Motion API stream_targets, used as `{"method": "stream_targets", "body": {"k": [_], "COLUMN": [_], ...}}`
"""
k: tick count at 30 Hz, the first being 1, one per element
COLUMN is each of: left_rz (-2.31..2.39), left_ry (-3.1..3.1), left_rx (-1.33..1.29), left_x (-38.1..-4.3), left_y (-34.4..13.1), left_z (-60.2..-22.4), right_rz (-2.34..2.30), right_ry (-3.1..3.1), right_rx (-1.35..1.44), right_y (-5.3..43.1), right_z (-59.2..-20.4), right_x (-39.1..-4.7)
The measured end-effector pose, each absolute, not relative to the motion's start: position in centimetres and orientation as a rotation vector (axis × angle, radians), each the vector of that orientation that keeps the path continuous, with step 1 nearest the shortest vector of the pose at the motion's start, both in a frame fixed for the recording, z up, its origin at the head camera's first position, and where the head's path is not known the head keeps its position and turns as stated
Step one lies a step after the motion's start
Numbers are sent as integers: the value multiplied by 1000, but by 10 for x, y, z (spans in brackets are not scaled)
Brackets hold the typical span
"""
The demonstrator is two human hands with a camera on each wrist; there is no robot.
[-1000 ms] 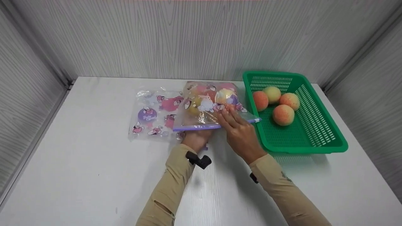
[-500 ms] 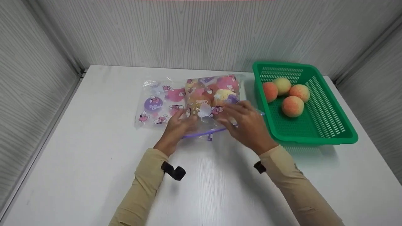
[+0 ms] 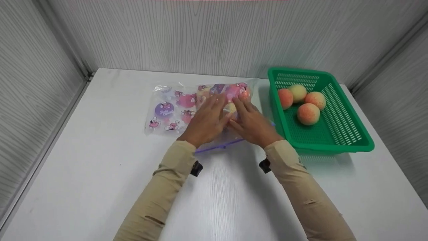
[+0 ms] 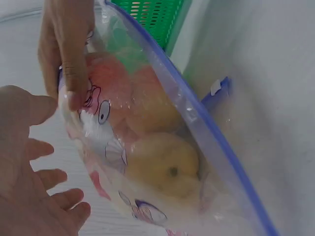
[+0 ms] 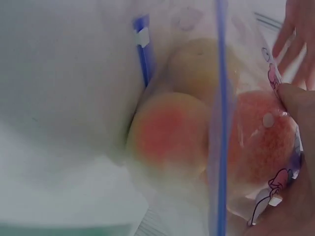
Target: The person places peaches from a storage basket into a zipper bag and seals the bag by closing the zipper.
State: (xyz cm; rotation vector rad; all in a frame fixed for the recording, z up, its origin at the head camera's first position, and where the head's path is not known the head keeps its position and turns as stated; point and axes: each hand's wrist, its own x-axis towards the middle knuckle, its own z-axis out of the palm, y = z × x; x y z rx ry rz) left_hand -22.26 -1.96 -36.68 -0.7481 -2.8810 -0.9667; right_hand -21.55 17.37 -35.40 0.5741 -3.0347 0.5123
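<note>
A clear zip bag (image 3: 239, 89), printed with pink and purple cartoons, lies at the table's middle, bulging with round peaches (image 4: 160, 162). Its purple zip strip (image 3: 220, 146) faces the person. Over the bag, my left hand (image 3: 207, 121) reaches in from the left with fingers extended; the left wrist view shows those fingers spread beside the printed side. My right hand (image 3: 254, 126) lies on the bag's right part, fingers extended and touching the film (image 5: 268, 120). Both hands cover much of the bag in the head view. A second, flat zip bag (image 3: 166, 113) lies partly beneath it.
A green plastic basket (image 3: 329, 147) stands close on the right, holding several peaches (image 3: 308, 114). Its left rim is near my right hand. Pale wood-grain panels (image 3: 174, 36) enclose the white table (image 3: 100, 160) at the back and sides.
My left hand has come out from under the filled bag and moved over its top. The bag has settled lower and flatter. My right hand has shifted slightly, staying on the bag's right side.
</note>
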Motion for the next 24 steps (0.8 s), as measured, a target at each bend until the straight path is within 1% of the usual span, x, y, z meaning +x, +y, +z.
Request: {"method": "stream_targets", "body": {"k": [3,9,12,16,20,24], "left_rz": [-869,-777,-770,-769,-712,-629], "left_ry": [-2915,-2993,-3003,-3042,-3083,-3068], "left_rx": [-832,-790,-821,-894,-909,-939], "left_x": [-230,-231,-229,-227,-226,-225], "left_y": [-4,15,22,27,25,25], "left_z": [-369,-369,-366,-361,-357,-359], "right_rz": [495,402,389,452,498,474], "right_ry": [-3066,-3105,-3125,-3140,-3158,-3163], "right_rx": [597,560,552,568,595,555], "right_y": [175,185,192,200,205,208], "right_z": [-354,-345,-343,-342,-342,-340], "right_x": [-214,-210,-208,-204,-200,-196]}}
